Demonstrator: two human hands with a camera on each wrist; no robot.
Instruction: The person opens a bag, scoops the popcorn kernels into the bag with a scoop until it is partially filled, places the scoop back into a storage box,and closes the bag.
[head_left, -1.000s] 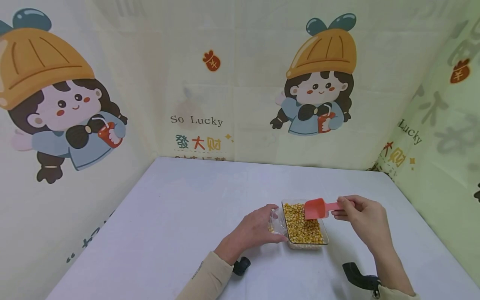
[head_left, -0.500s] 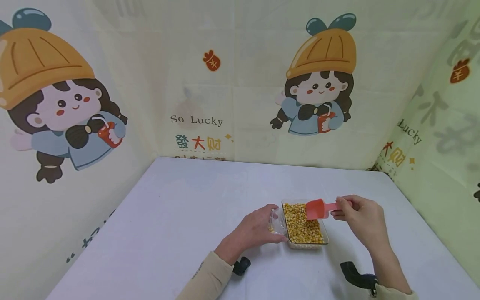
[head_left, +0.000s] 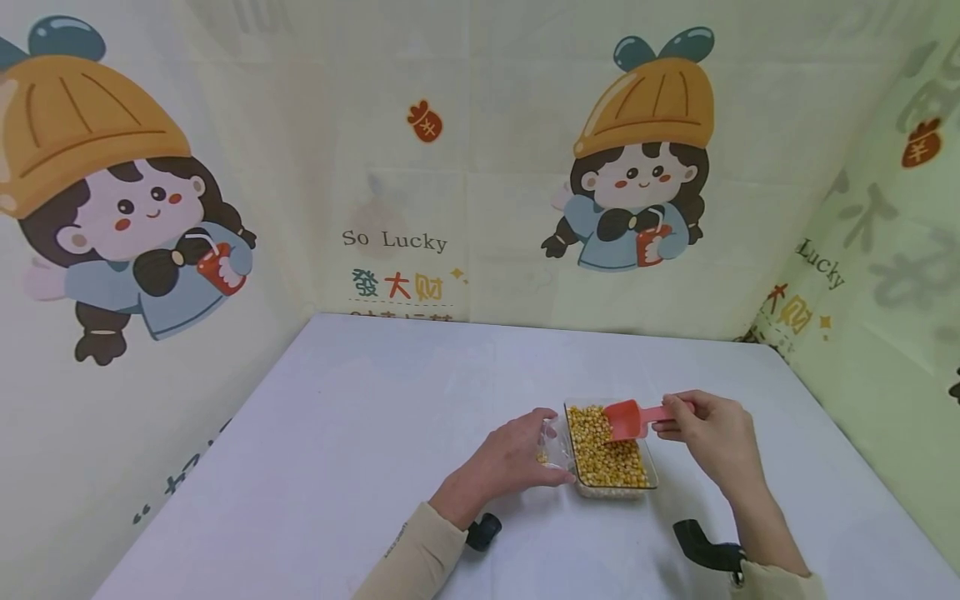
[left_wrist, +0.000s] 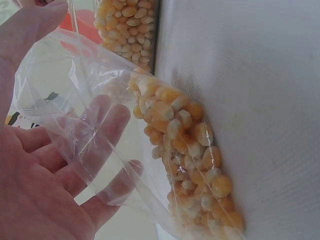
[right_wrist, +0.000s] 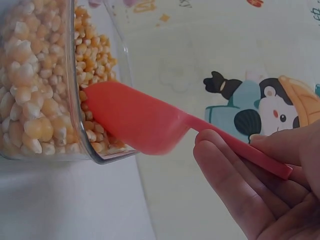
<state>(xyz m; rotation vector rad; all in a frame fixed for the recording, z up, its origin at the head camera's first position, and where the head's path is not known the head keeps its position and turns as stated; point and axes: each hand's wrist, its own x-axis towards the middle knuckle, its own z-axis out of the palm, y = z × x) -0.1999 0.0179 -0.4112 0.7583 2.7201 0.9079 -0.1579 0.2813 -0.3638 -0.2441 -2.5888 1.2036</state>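
My left hand (head_left: 517,454) curves its fingers and thumb round a clear plastic bag (left_wrist: 95,115), whose lower part holds corn kernels (left_wrist: 180,150). Through the film its fingers show spread, with the thumb at the top edge. Right beside the bag stands a clear container (head_left: 651,483) nearly full of yellow corn kernels (head_left: 609,458). Between thumb and fingers my right hand (head_left: 716,433) pinches the handle of a pink-red scoop (right_wrist: 135,120). The scoop's front edge dips into the kernels just inside the container's rim, and its bowl tilts down toward them.
The white table (head_left: 390,400) carries the bag and container, with printed cloth walls (head_left: 495,208) behind and on both sides. Black wrist mounts (head_left: 708,546) stick out below the forearms.
My right hand has moved a little left with the scoop, bringing its bowl further over the corn. My left hand and the bag have stayed in place.
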